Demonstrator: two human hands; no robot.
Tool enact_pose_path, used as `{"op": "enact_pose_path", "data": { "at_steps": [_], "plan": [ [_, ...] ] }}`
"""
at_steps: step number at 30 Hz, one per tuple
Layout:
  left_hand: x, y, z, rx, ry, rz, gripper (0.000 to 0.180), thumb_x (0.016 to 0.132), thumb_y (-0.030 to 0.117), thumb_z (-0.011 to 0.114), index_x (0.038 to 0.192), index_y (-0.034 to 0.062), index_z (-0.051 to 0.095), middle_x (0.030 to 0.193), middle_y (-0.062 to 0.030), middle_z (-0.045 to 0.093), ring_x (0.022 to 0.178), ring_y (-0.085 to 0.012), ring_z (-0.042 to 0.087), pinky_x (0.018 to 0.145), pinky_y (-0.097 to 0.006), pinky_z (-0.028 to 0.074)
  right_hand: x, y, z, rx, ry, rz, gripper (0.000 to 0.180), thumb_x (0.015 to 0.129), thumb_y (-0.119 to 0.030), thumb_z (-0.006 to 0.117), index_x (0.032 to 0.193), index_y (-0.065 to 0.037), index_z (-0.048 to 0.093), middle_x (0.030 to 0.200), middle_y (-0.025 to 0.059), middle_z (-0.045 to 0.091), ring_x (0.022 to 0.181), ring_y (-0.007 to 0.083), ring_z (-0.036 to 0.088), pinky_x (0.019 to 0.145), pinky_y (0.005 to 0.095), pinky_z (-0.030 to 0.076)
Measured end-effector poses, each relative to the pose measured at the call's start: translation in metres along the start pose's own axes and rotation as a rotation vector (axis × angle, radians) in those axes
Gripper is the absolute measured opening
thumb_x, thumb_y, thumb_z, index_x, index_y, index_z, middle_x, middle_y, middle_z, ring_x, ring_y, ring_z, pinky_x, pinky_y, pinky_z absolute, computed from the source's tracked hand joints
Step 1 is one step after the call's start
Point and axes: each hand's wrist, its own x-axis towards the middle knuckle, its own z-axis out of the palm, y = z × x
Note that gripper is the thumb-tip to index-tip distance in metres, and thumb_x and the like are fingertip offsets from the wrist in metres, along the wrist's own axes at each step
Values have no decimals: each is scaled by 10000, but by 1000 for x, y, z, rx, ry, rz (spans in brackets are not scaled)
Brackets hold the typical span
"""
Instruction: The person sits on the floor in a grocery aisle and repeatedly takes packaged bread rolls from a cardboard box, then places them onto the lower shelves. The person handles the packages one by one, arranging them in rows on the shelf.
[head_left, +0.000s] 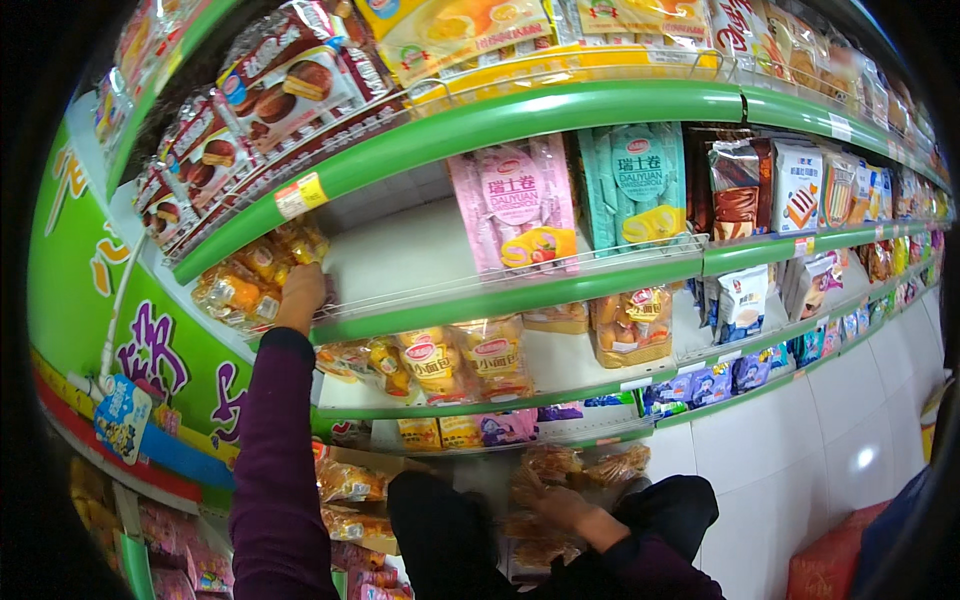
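A: Containers first?
B: Open cardboard box [405,463] on the left, low by the knees; clear packs [352,484] of orange-brown food inside. Shelf [400,250] above: clear bread packs [240,290] bunched at its left end, pink bag [513,210] and teal bag [632,195] standing farther right. Yellow-labelled bread bags [465,362] one shelf down.
A: Hands?
B: Left hand [303,297] up at the shelf's left end, fingers partly curled, touching the bread packs. Right hand [562,507] down between the knees, partly open, at the brown clear-wrapped packs [545,466].
A: Gripping?
B: Can't tell for either; left fingertips merge with the wrappers, and it's dim and blurry down by the right.
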Motion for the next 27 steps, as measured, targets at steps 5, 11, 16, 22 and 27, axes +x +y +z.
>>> {"op": "enact_pose_path", "data": {
  "at_steps": [5,11,16,22,27],
  "plan": [
    [12,12,15,60,13,43,290,1011,124,536,1182,22,746,1212,-262,735,1139,-419,718,980,-491,579,6,4,15,-43,-19,-41,378,1074,-216,508,1435,-152,601,1226,140,746,1108,345,728,861,498,612],
    [4,6,5,140,58,179,252,974,140,588,1145,93,767,1162,-214,756,1117,-395,727,963,-478,584,26,15,54,-73,100,-193,407,1009,-203,569,1394,-73,580,1222,182,725,1077,392,723,843,526,605],
    [-39,31,-41,-243,39,402,239,902,100,681,1131,101,749,1146,-176,756,1086,-389,723,924,-470,571,28,-4,27,-43,-18,-106,322,1047,-249,529,1311,-128,667,1113,154,765,1038,385,740,809,539,606],
    [-96,104,-63,-822,392,573,313,936,5,662,1239,78,690,1184,-192,739,1065,-390,717,917,-420,557,8,-12,10,-292,203,-63,371,961,-350,659,1228,-96,697,983,154,772,1010,396,741,810,509,604],
    [-198,140,-66,-1397,608,442,337,1002,-36,576,1335,-10,625,1327,-146,695,1174,-251,694,1002,-362,537,-20,-12,-29,43,83,77,411,960,-363,660,1269,-93,676,1043,176,764,1016,387,737,850,513,589]
  ]
}}
